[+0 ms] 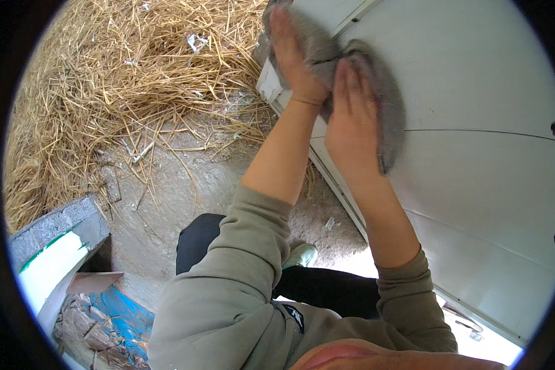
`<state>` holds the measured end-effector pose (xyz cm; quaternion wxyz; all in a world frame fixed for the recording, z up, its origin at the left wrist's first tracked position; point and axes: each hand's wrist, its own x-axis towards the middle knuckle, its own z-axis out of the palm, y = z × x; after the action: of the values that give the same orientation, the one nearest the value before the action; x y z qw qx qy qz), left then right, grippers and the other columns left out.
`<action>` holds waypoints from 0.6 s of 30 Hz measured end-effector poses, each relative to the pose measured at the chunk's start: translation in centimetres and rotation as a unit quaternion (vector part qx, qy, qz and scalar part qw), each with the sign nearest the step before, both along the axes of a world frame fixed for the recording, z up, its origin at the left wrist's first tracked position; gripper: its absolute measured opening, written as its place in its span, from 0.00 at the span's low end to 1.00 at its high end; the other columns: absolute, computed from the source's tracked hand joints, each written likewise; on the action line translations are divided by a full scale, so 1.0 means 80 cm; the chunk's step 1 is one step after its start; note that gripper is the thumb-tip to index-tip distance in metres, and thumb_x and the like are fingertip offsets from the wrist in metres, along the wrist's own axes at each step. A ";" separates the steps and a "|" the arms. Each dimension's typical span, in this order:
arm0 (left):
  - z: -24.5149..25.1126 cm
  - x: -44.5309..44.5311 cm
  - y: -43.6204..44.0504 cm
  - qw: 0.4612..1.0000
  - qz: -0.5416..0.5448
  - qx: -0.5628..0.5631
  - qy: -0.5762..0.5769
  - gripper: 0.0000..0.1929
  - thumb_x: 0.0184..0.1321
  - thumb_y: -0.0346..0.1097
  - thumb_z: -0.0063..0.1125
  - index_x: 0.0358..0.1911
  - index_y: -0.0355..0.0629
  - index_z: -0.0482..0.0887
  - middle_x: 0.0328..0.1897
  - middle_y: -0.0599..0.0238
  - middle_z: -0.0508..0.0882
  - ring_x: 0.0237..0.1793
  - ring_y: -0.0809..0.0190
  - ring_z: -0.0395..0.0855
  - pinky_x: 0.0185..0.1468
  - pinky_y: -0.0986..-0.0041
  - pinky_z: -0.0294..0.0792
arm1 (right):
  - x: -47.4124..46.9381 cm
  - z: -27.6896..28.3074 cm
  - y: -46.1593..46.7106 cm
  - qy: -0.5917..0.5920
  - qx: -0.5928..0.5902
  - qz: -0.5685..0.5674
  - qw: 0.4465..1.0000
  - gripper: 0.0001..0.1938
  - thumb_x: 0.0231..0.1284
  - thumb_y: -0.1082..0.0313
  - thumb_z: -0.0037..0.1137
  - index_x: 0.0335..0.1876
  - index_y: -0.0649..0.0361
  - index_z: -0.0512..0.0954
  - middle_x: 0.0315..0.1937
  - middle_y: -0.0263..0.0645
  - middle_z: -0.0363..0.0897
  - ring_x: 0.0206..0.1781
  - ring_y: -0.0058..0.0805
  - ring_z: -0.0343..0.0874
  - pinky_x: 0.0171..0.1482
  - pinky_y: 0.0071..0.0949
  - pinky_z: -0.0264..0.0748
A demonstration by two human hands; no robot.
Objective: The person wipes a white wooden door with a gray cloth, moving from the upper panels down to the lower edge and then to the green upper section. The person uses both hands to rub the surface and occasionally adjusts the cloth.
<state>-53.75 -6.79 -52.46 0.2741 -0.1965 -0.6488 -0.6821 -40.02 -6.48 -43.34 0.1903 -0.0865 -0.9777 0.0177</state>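
Observation:
A grey cloth (391,108), blurred and bunched, lies against a white panel door (471,175) at the upper middle of the head view. My left hand (293,58) rests on the cloth's left part with fingers stretched out. Close beside it, my right hand (354,115) is on the cloth's right part, its fingers pointing up and away from me. Both palms are turned down or inward, so whether the fingers grip the cloth is hidden. The cloth spreads beyond both hands.
Loose straw (166,69) with white scraps covers the ground at upper left. A concrete block ledge (60,222) stands at the left, above a blue plastic sheet (125,314) and crumpled material. The door's metal-trimmed edge (337,189) runs diagonally past my right forearm. My shoe (301,255) is below.

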 end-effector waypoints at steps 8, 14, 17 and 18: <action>-0.331 -0.042 0.047 0.898 -0.127 0.261 -0.331 0.30 0.81 0.46 0.42 0.79 0.35 0.60 0.83 0.49 0.62 0.81 0.49 0.59 0.83 0.62 0.52 | -0.010 -0.156 -0.011 -0.225 -0.058 0.012 0.973 0.36 0.72 0.77 0.39 0.85 0.68 0.46 0.86 0.48 0.48 0.86 0.46 0.52 0.86 0.39 0.51; -0.423 -0.056 0.042 0.900 -0.059 0.157 -0.402 0.29 0.81 0.48 0.44 0.75 0.33 0.66 0.82 0.46 0.63 0.78 0.47 0.63 0.80 0.62 0.57 | -0.013 -0.193 -0.017 -0.314 0.060 0.016 0.948 0.36 0.75 0.71 0.43 0.84 0.71 0.48 0.87 0.47 0.48 0.86 0.39 0.53 0.85 0.32 0.53; -0.395 -0.032 0.031 0.872 -0.080 0.218 -0.430 0.28 0.79 0.45 0.46 0.73 0.32 0.69 0.81 0.41 0.64 0.75 0.41 0.67 0.76 0.60 0.62 | 0.001 -0.187 -0.015 -0.295 0.104 0.039 0.949 0.36 0.74 0.68 0.45 0.84 0.68 0.50 0.85 0.46 0.53 0.85 0.36 0.57 0.83 0.30 0.56; -0.377 -0.017 0.026 0.848 -0.132 0.267 -0.439 0.27 0.77 0.43 0.47 0.72 0.32 0.70 0.79 0.40 0.66 0.73 0.40 0.70 0.74 0.59 0.64 | 0.008 -0.183 -0.013 -0.288 0.103 0.028 0.952 0.36 0.74 0.68 0.46 0.84 0.67 0.51 0.84 0.46 0.55 0.84 0.36 0.58 0.83 0.30 0.57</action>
<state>-55.07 -4.74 -82.65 -0.0899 0.1198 -0.4627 -0.8738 -39.40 -7.55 -57.98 -0.0922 -0.0408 -0.9895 -0.1037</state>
